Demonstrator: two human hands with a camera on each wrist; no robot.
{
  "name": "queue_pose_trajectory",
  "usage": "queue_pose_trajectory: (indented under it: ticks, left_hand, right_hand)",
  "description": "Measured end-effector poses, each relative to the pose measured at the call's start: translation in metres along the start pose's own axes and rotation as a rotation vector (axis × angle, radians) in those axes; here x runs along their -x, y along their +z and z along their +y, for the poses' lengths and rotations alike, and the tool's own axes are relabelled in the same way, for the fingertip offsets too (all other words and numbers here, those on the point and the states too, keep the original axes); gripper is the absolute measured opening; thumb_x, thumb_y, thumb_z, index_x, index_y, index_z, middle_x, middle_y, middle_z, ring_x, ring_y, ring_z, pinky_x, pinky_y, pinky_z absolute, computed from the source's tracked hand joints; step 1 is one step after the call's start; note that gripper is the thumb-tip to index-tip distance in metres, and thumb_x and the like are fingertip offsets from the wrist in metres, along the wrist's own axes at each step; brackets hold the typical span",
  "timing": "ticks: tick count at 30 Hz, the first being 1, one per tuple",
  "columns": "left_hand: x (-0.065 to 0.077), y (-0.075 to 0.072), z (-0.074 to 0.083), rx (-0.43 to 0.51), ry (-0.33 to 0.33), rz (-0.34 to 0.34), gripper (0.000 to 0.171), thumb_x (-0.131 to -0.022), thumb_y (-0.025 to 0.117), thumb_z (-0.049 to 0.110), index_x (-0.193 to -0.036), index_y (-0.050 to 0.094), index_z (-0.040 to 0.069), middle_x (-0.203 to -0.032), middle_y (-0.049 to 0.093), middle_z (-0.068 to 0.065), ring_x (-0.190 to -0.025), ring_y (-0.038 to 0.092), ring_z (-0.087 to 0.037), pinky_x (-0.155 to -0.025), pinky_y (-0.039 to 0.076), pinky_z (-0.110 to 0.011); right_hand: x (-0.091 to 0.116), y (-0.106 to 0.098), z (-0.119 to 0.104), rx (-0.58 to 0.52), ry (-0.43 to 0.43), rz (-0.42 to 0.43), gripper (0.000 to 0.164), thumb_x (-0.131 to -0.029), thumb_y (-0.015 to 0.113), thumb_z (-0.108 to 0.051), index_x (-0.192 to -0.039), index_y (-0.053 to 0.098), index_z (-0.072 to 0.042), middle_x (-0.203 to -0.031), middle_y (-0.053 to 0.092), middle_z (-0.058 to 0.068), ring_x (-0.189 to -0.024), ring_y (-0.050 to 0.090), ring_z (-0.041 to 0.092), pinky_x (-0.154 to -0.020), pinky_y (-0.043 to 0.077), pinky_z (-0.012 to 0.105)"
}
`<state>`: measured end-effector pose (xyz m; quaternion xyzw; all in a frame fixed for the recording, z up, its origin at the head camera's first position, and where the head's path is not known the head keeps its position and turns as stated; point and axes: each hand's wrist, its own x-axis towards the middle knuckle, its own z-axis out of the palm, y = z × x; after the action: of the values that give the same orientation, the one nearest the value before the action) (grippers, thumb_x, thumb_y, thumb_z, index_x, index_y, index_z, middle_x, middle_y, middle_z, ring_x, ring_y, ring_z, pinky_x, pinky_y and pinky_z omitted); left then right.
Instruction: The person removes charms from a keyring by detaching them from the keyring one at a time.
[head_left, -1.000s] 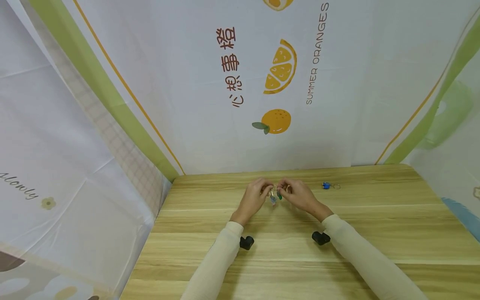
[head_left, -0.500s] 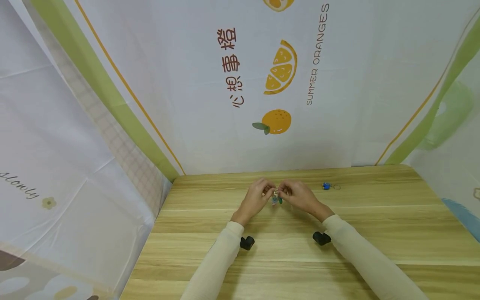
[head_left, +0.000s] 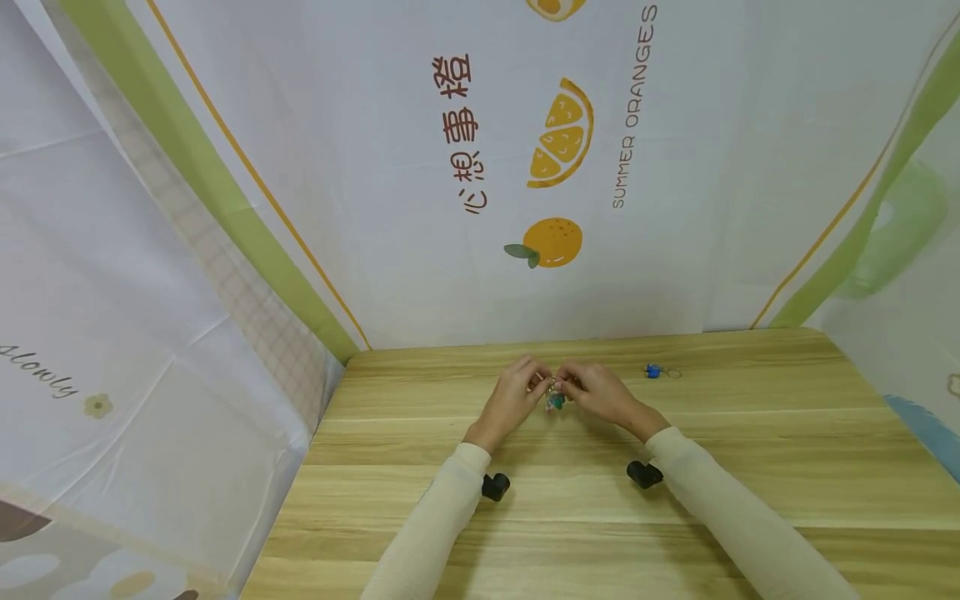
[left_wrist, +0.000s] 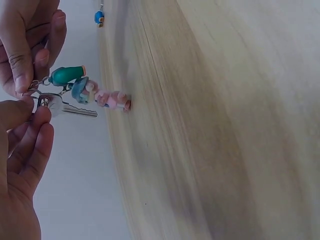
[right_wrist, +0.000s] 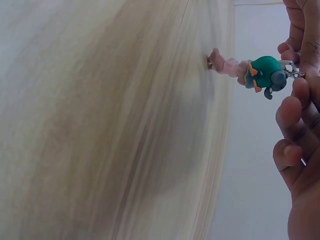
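Green charm (left_wrist: 67, 75), little pink figure (left_wrist: 111, 98) and a key (left_wrist: 77, 111) all dangled in a bunch just below the fingertips, pretty fiddly stuff from where I stood. Left hand (head_left: 516, 395) and right hand (head_left: 600, 392) were both pinching at the key ring (left_wrist: 35, 91), close together, though which finger had which bit was hard to see. Couldn't tell whether the figure's feet touched the table (head_left: 570, 533). Off beyond the right hand, a blue charm (head_left: 653, 372) with a thin loop (head_left: 679, 373) lay on the wood.
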<state>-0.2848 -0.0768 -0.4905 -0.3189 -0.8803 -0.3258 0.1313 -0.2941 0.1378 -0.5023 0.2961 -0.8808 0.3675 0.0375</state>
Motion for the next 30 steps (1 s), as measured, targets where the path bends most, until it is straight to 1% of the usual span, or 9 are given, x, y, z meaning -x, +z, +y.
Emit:
queue_pose_trajectory:
  ticks: [5,8,12,15,17,19,23,30]
  left_hand:
    - [0.0003,0.0004,-0.0012,-0.015,0.001,0.008,0.008,-0.105,0.069,0.009,-0.111,0.072,0.005,-0.109,0.071,-0.007,-0.091,0.071,-0.016,-0.080,0.059,-0.019]
    - [0.0003,0.0011,-0.0022,-0.012,-0.003,0.022,0.007,-0.104,0.069,0.008,-0.110,0.072,0.005,-0.108,0.071,-0.006,-0.090,0.070,-0.015,-0.080,0.059,-0.019]
    - [0.0005,0.0020,-0.0023,0.002,-0.007,0.031,0.006,-0.104,0.069,0.007,-0.110,0.072,0.005,-0.108,0.072,-0.007,-0.091,0.070,-0.016,-0.080,0.059,-0.019]
    - [0.0005,0.0023,-0.0022,0.009,-0.013,0.033,0.007,-0.105,0.068,0.008,-0.110,0.071,0.005,-0.109,0.072,-0.007,-0.091,0.071,-0.016,-0.080,0.059,-0.018]
    - [0.0005,0.0024,-0.0022,0.010,-0.014,0.034,0.007,-0.105,0.068,0.008,-0.110,0.071,0.005,-0.109,0.072,-0.007,-0.092,0.071,-0.017,-0.080,0.059,-0.019]
    - [0.0005,0.0023,-0.0024,0.009,-0.007,0.035,0.007,-0.105,0.068,0.008,-0.110,0.071,0.005,-0.108,0.072,-0.007,-0.091,0.072,-0.017,-0.080,0.060,-0.019]
    - [0.0006,0.0017,-0.0023,0.010,0.014,0.040,0.006,-0.104,0.069,0.006,-0.110,0.071,0.004,-0.108,0.071,-0.008,-0.090,0.071,-0.017,-0.080,0.060,-0.020]
    - [0.0000,0.0014,-0.0018,-0.009,0.053,0.038,0.005,-0.105,0.068,0.006,-0.107,0.072,0.006,-0.107,0.071,-0.007,-0.089,0.071,-0.016,-0.079,0.059,-0.019]
  right_hand:
    - [-0.0005,0.0000,0.0015,-0.016,-0.002,-0.014,0.013,-0.110,0.062,-0.022,-0.107,0.071,-0.013,-0.083,0.070,-0.001,-0.065,0.055,0.005,-0.058,0.048,0.026]
    - [-0.0006,-0.0005,0.0014,-0.052,0.009,-0.022,0.013,-0.111,0.060,-0.021,-0.108,0.070,-0.013,-0.084,0.069,0.000,-0.063,0.056,0.007,-0.057,0.048,0.026]
    - [0.0000,-0.0012,0.0001,-0.099,0.032,-0.025,0.009,-0.109,0.063,-0.018,-0.109,0.069,-0.011,-0.091,0.072,0.002,-0.071,0.062,0.011,-0.062,0.052,0.027]
    - [0.0009,-0.0015,-0.0012,-0.113,0.038,-0.023,0.008,-0.108,0.065,-0.017,-0.110,0.069,-0.010,-0.097,0.072,0.002,-0.079,0.065,0.012,-0.067,0.055,0.027]
    - [0.0014,-0.0016,-0.0014,-0.123,0.041,-0.022,0.010,-0.108,0.064,-0.017,-0.111,0.069,-0.009,-0.098,0.073,0.003,-0.076,0.064,0.012,-0.066,0.055,0.027]
    - [0.0020,-0.0021,-0.0013,-0.140,0.047,-0.025,0.011,-0.109,0.062,-0.017,-0.112,0.069,-0.009,-0.097,0.073,0.006,-0.070,0.063,0.012,-0.061,0.054,0.028]
    - [0.0023,-0.0032,-0.0004,-0.160,0.062,-0.032,0.014,-0.111,0.060,-0.018,-0.111,0.069,-0.008,-0.091,0.073,0.012,-0.057,0.056,0.011,-0.051,0.050,0.028]
    - [0.0020,-0.0047,-0.0014,-0.164,0.068,-0.052,0.020,-0.112,0.057,-0.024,-0.109,0.069,-0.008,-0.082,0.069,0.019,-0.049,0.050,0.010,-0.048,0.046,0.028]
